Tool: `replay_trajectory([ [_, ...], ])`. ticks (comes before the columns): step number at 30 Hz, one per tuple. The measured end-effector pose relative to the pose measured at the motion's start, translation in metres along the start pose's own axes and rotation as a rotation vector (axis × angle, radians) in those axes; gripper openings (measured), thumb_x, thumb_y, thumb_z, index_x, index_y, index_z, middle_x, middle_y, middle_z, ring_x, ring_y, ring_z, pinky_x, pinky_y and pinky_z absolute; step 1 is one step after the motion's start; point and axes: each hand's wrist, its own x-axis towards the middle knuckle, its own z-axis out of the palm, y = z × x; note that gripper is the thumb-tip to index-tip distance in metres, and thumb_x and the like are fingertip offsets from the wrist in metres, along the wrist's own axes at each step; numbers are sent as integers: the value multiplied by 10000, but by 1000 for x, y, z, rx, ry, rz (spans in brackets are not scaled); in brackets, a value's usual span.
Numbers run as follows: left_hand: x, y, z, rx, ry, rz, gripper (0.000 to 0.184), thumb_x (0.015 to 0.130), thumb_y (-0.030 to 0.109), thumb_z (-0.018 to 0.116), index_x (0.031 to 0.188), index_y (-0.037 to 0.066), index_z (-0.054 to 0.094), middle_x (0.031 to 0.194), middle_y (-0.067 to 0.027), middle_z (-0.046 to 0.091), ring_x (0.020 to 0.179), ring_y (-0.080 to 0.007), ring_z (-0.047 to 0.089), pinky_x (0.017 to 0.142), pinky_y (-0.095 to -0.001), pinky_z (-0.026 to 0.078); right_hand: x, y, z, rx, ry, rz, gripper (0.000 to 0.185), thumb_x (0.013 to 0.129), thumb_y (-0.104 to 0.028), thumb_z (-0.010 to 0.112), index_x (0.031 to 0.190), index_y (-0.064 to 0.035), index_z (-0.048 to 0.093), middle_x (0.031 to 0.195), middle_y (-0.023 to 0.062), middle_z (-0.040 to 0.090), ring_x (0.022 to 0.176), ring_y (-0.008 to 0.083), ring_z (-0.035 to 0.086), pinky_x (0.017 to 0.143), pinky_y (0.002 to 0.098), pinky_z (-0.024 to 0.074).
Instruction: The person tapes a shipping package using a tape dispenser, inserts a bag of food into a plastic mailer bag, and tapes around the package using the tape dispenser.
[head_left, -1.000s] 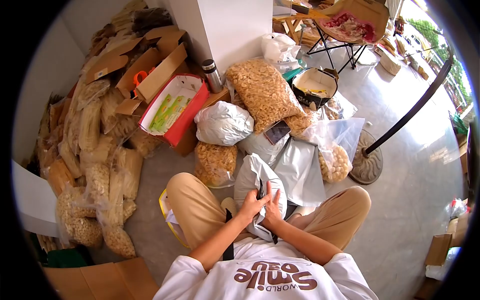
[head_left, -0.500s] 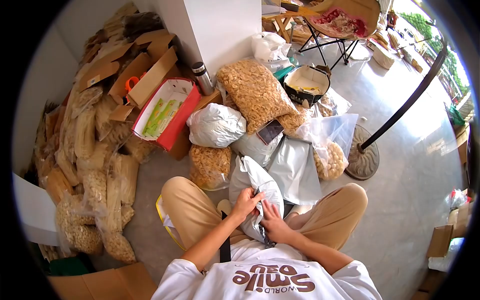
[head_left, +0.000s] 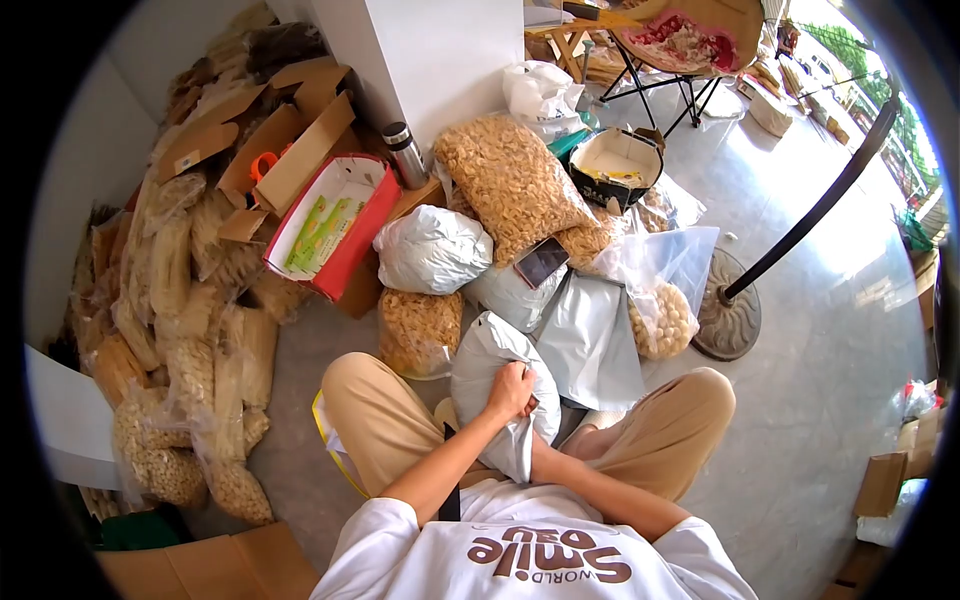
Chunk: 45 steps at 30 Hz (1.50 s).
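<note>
A stuffed grey-white plastic mailer bag point(head_left: 480, 365) stands between my bent legs. My left hand point(head_left: 512, 390) is closed in a fist on the bag's edge, near its middle. Lower down, my right hand point(head_left: 540, 455) is partly hidden by the bag's fold, so its fingers do not show. Just beyond are a flat grey mailer point(head_left: 590, 345), a wrapped silver-white bundle point(head_left: 433, 250) and a clear bag of brown dried pieces point(head_left: 420, 333). A phone point(head_left: 541, 262) lies on another pale bag.
Filled clear bags point(head_left: 190, 370) are heaped at the left beside open cardboard boxes. A red-sided box point(head_left: 355, 235) and a steel flask point(head_left: 404, 155) stand near the pillar. At the right is a round metal base point(head_left: 728, 310) with a dark pole. A folding chair stands behind.
The mailer's dark edge strip no longer shows. My left hand has closed into a fist on the bag, and my right hand has moved down behind its fold.
</note>
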Motion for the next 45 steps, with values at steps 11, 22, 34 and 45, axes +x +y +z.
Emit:
replay_trajectory([
  [11, -14, 4, 6, 177, 141, 239, 305, 844, 199, 520, 661, -44, 506, 575, -223, 546, 593, -398, 557, 534, -443, 426, -25, -24, -21, -210, -249, 267, 465, 640, 12, 514, 1103, 52, 492, 1155, 251, 467, 1100, 375, 422, 976, 404, 312],
  [22, -16, -31, -8, 261, 305, 377, 282, 868, 212, 507, 690, -5, 483, 540, -224, 517, 539, -405, 535, 471, -464, 395, 6, -11, 0, -67, -395, 376, 365, 685, 55, 460, 1032, 37, 571, 941, 220, 591, 917, 350, 549, 807, 378, 426],
  [34, -18, -37, 9, 543, 363, 615, 267, 864, 240, 516, 716, 20, 485, 492, -176, 508, 455, -363, 530, 426, -458, 414, 91, -22, -114, -58, 251, 302, 352, 772, -135, 626, 1093, -13, 545, 1021, 118, 617, 907, 199, 600, 771, 317, 485],
  [45, -22, -33, 8, 498, 328, 606, 213, 867, 236, 503, 764, 53, 464, 510, -165, 522, 471, -353, 539, 422, -452, 411, 99, 34, -111, 55, 578, 527, 150, 759, -127, 649, 795, -12, 559, 659, -25, 510, 602, 53, 456, 529, 232, 382],
])
